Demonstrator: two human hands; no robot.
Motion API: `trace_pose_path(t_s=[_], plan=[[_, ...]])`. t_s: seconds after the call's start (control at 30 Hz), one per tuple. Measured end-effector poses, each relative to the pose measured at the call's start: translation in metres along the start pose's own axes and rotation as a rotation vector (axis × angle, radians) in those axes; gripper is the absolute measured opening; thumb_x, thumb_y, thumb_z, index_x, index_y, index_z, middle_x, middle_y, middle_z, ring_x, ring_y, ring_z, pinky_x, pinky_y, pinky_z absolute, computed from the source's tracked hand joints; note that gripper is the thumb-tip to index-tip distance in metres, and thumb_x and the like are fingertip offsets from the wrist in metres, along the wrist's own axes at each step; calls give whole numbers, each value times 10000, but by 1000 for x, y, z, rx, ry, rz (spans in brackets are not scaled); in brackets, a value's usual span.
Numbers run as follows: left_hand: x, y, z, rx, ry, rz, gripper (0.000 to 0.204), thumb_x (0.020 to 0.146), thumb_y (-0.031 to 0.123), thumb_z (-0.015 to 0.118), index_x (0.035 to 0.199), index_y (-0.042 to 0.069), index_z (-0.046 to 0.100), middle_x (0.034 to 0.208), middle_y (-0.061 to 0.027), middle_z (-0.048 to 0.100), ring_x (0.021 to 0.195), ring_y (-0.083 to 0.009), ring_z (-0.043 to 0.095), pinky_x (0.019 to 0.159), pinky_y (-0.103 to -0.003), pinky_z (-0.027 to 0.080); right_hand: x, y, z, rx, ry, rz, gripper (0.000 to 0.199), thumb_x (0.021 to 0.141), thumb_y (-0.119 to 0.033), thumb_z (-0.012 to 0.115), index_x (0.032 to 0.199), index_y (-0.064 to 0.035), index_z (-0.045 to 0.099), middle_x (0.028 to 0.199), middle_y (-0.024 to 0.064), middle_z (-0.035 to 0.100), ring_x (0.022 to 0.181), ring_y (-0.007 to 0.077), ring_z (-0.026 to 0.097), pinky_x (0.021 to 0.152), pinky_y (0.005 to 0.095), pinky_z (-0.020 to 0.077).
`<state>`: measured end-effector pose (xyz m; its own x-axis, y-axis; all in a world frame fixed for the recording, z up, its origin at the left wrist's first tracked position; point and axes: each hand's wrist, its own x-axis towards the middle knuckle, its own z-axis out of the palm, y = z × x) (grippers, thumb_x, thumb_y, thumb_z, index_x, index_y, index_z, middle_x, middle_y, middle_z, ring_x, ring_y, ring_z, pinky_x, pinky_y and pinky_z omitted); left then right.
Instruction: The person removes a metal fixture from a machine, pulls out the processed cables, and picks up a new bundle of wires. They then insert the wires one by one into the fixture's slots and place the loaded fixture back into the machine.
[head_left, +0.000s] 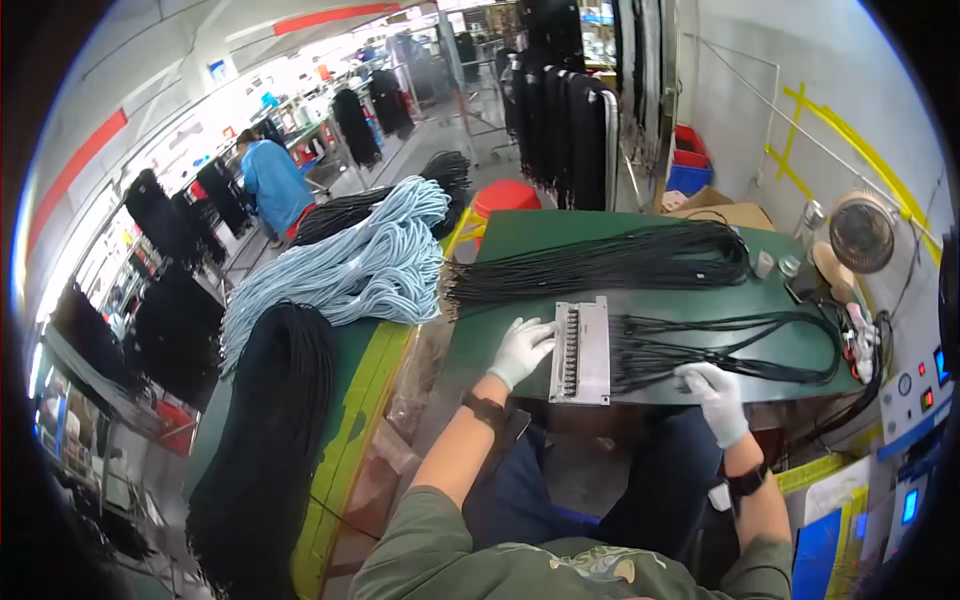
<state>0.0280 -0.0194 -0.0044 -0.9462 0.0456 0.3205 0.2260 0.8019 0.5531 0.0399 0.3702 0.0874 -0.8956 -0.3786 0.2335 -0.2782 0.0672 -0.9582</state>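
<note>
A pale metal block fixture (595, 352) stands at the front edge of the green table, with a row of connector slots along its left side. My left hand (525, 353), in a white glove, reaches that side, its fingers stretched out and the tips touching the slots. From the right side of the fixture a looped bundle of black cables (780, 322) runs across the table. My right hand (718, 402), also gloved, hovers at the table edge just below these cables. Its fingers are curled together; whatever lies between them is too small to make out.
A larger bundle of black cables (620, 262) lies behind the fixture. On the left table rest light-blue cables (350, 265) and another black bundle (275, 400). A small fan (862, 232) stands far right, above a control box (915, 392). One person in blue (275, 185) works farther off.
</note>
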Motion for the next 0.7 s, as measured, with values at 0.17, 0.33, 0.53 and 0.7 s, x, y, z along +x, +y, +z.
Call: trace_pose_path(t_s=[0.17,0.33,0.53,0.7], plan=[[7,7,4,-6,19,-8,415,948,362,628,1304,152,666,1313,-110,656,1329,-300,518,1193,-456,262,57,31,32,178,-111,127,275,1013,-234,599,997,18,707,747,50,683,668,103,620,639,244,501],[9,11,1,-23,4,-31,423,946,370,625,1314,163,660,1310,-107,656,1329,-301,516,1194,-465,260,74,63,45,200,-79,170,307,1010,-281,607,976,8,708,662,25,644,582,82,562,575,226,459],[10,10,1,-35,-20,-31,426,950,364,619,1324,161,654,1327,-106,649,1342,-304,504,1199,-461,253,71,73,46,212,-35,132,309,1011,-282,607,988,9,709,669,21,642,589,79,563,580,224,459],[3,9,-7,-40,-43,-26,429,948,361,624,1322,152,653,1334,-109,644,1342,-312,503,1197,-465,255,66,66,59,220,-15,86,280,1010,-256,610,1011,4,714,698,20,651,624,77,580,599,227,467]])
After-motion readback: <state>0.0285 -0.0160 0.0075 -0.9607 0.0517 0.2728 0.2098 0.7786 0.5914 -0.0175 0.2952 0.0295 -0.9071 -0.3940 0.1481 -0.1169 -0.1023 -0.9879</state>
